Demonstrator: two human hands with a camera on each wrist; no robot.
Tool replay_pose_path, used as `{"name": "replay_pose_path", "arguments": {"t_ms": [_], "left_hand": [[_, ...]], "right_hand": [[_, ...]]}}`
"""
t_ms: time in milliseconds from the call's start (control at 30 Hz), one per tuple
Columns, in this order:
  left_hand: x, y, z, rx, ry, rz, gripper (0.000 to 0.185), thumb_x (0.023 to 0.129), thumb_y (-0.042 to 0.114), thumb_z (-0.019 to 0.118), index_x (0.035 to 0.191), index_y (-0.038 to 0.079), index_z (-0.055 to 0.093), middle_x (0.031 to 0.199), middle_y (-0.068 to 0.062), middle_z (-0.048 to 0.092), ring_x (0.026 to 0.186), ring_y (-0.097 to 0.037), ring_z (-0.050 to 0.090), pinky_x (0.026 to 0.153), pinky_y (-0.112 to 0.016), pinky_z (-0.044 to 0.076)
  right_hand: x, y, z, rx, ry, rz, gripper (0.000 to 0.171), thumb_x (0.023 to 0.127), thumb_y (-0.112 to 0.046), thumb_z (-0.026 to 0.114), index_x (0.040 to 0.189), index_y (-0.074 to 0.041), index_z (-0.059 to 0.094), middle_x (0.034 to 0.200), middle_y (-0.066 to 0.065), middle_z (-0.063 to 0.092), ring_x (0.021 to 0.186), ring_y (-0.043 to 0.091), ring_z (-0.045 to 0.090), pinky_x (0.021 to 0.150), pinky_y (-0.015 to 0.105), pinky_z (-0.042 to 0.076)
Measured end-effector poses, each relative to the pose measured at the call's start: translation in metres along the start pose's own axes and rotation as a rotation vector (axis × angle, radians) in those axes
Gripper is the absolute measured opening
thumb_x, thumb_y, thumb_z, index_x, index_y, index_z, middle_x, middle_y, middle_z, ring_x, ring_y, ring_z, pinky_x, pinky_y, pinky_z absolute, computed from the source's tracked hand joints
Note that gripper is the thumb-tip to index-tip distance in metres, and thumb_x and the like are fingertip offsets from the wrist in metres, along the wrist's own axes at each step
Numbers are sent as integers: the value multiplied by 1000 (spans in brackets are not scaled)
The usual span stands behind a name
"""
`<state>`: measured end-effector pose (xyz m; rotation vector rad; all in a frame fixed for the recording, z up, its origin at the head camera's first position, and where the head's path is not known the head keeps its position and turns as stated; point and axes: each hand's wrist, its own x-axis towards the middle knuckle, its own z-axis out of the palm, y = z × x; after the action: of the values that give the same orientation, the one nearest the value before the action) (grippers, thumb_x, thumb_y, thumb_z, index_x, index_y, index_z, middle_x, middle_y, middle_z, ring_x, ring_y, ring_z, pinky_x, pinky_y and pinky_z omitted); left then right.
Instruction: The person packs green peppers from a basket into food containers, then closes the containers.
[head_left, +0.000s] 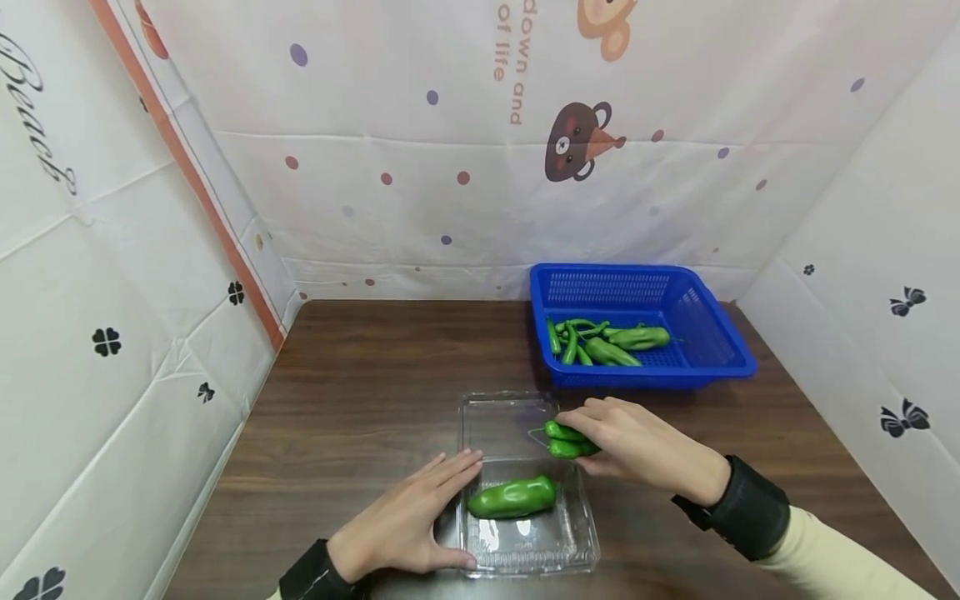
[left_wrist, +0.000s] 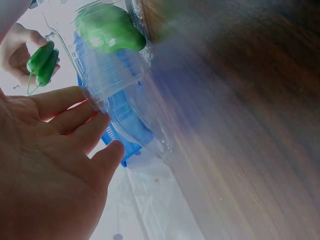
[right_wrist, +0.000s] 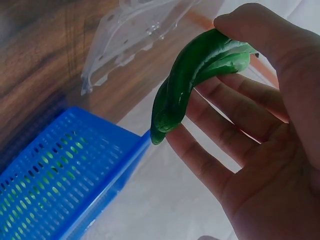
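A clear plastic clamshell box [head_left: 525, 546] lies open on the table, its lid [head_left: 502, 425] folded back toward the far side. Inside the near half rests one large green pepper [head_left: 513, 498]. My left hand [head_left: 416, 517] touches the box's left edge with fingers extended and thumb at the near corner. In my right hand [head_left: 626, 442], thumb and fingers pinch two slender green peppers [right_wrist: 185, 80] side by side, above the box's right side near the hinge. Their thin stems point left in the head view.
A blue plastic basket [head_left: 652, 379] stands at the back right of the brown wooden table [head_left: 360, 358], with several green peppers [head_left: 611, 352] in its left part. Patterned white cloth [head_left: 420, 208] hangs behind the table and along both sides.
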<state>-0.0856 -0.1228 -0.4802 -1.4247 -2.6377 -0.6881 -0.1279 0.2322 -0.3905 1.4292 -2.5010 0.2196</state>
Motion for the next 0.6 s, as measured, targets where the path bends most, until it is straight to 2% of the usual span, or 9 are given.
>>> {"name": "replay_pose_path", "arguments": {"t_ms": [200,400,600], "left_hand": [[0,0,0,-16,-4,-11,109,82,73,71,156,-1,39,164,-14,35,150,-28,36,119,-52,33],[1,0,0,-7,-11,-15,111,81,72,72,157,-1,38,164,-14,35,150,-28,36,120,-52,33],[2,-1,1,-2,-4,-9,112,82,74,70,157,-2,36,163,-15,35,149,-30,37,120,-52,32]], "right_hand": [[2,-3,3,3,-7,-4,55,75,-20,92,121,-8,66,97,-5,63,80,9,57,69,29,54],[3,-9,3,11,-53,4,53,78,-23,90,124,-9,65,98,-5,63,81,8,57,69,28,53],[5,-15,7,13,-62,-25,52,79,-24,90,123,-9,66,98,-5,63,81,8,55,68,27,52]]}}
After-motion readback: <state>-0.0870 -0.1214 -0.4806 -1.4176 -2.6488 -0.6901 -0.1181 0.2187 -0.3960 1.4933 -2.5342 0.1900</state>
